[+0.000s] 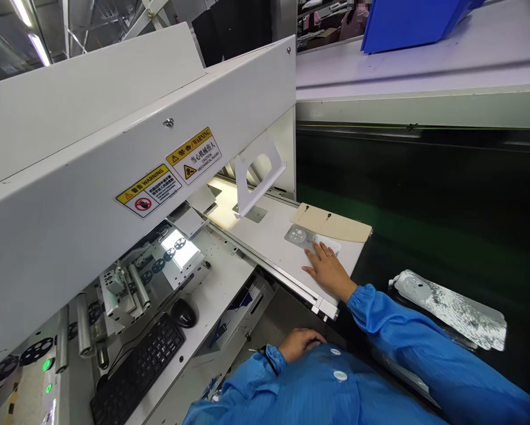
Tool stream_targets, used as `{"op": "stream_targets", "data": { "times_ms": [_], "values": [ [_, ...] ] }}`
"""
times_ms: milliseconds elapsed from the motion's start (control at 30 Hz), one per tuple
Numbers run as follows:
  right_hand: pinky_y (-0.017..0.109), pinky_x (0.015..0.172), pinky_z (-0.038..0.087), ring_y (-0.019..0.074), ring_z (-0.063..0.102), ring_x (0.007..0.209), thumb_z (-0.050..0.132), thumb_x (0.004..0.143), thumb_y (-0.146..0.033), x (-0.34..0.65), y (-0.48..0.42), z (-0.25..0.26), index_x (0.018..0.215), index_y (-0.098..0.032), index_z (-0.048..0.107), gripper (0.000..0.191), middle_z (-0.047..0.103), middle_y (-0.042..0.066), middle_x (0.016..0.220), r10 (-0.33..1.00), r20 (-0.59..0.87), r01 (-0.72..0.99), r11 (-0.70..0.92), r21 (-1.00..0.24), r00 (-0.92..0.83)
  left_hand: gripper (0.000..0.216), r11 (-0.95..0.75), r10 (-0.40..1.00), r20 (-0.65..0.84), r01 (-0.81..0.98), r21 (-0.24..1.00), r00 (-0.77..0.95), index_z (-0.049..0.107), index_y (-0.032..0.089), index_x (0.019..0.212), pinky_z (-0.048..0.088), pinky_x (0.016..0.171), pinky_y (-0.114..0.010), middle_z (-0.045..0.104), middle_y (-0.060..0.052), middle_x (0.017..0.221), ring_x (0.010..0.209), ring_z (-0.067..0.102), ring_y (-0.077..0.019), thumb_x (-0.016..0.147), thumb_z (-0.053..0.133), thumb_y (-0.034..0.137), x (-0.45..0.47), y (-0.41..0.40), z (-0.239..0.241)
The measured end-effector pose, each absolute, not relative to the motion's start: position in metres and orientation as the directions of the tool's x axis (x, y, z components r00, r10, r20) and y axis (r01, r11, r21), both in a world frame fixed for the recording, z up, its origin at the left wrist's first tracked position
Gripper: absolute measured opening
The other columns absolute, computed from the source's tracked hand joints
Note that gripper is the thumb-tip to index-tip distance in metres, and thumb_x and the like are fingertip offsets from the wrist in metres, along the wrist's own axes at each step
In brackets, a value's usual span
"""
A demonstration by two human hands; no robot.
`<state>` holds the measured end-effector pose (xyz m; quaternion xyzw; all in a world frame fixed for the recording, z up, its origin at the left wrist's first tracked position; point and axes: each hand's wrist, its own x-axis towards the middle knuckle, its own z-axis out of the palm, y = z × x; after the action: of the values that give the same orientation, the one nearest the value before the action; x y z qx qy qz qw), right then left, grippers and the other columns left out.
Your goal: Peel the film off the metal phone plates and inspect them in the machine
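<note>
My right hand [327,268] lies flat on the white machine table [269,236], fingers stretched out onto a small white piece [331,245] beside a grey round-holed plate [298,236]. A beige card [331,224] sits just beyond the fingertips. My left hand [298,343] rests against my blue coat near my waist, fingers curled, with nothing seen in it. A white bracket [258,177] with a round hole stands tilted further back on the table.
A white machine housing [114,147] with yellow warning labels overhangs on the left. Below it are rollers, a black keyboard [136,372] and a mouse [183,313]. A dark green conveyor belt [424,206] carries a silvery foil-wrapped part [451,307]. A blue bin [406,23] stands far back.
</note>
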<state>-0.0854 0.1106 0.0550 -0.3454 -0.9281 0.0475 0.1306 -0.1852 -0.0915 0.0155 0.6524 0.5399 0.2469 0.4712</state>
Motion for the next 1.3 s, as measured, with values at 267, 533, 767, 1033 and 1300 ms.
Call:
{"op": "stream_targets", "data": {
  "times_ms": [267,533,767,1033,1300],
  "values": [
    [0.058,0.105,0.032,0.039,0.034,0.134,0.038,0.092,-0.048,-0.083,0.101,0.069,0.132,-0.009,0.052,0.057,0.043,0.023,0.142,0.671,0.222,0.636,0.741,-0.213,-0.707,0.023,0.042,0.927,-0.22,0.5,0.865,0.302,0.067,0.028,0.094,0.051,0.088,-0.028,0.073,-0.001,0.098,0.095,0.068,-0.0195,0.085,0.046,0.027,-0.18,-0.086,0.022],
    [0.045,0.093,0.05,0.0292,0.06,0.11,0.04,0.089,-0.053,0.065,0.085,0.124,0.119,-0.02,0.062,0.05,0.064,0.012,0.12,0.882,0.26,0.765,0.471,-0.439,-0.394,0.022,-0.028,0.876,-0.214,0.487,0.873,0.433,0.069,0.019,0.098,0.049,0.09,-0.026,0.071,-0.007,0.104,0.099,0.066,-0.0177,0.087,0.05,0.022,-0.163,-0.066,0.057],
    [0.041,0.083,0.054,0.0305,0.062,0.107,0.051,0.077,-0.064,0.224,-0.008,0.122,0.122,-0.011,0.06,0.07,0.065,0.017,0.119,0.989,-0.134,0.871,-0.116,-0.477,0.058,0.025,-0.067,0.815,-0.243,0.502,0.862,0.527,0.065,0.016,0.104,0.049,0.085,-0.027,0.07,-0.006,0.104,0.094,0.064,-0.0157,0.088,0.049,0.023,-0.094,-0.038,0.082],
    [0.039,0.077,0.052,0.031,0.064,0.101,0.061,0.073,-0.06,0.184,-0.026,0.071,0.122,-0.017,0.06,0.065,0.069,0.015,0.111,0.983,-0.175,0.931,-0.116,-0.345,0.058,0.039,-0.02,0.885,-0.355,0.787,0.616,0.301,0.056,0.012,0.12,0.034,0.105,-0.039,0.055,-0.017,0.131,0.127,0.044,-0.0265,0.09,0.047,0.035,0.01,0.031,0.057],
    [0.03,0.079,0.05,0.021,0.068,0.091,0.039,0.088,-0.021,0.186,-0.017,0.051,0.098,-0.02,0.073,0.036,0.074,0.009,0.094,0.975,-0.221,0.923,-0.076,-0.376,-0.01,0.021,0.127,0.799,-0.557,0.841,0.525,0.227,0.068,0.014,0.087,0.047,0.086,-0.03,0.071,-0.011,0.097,0.097,0.064,-0.0227,0.084,0.058,0.033,0.038,0.062,0.021]
  ]
}}
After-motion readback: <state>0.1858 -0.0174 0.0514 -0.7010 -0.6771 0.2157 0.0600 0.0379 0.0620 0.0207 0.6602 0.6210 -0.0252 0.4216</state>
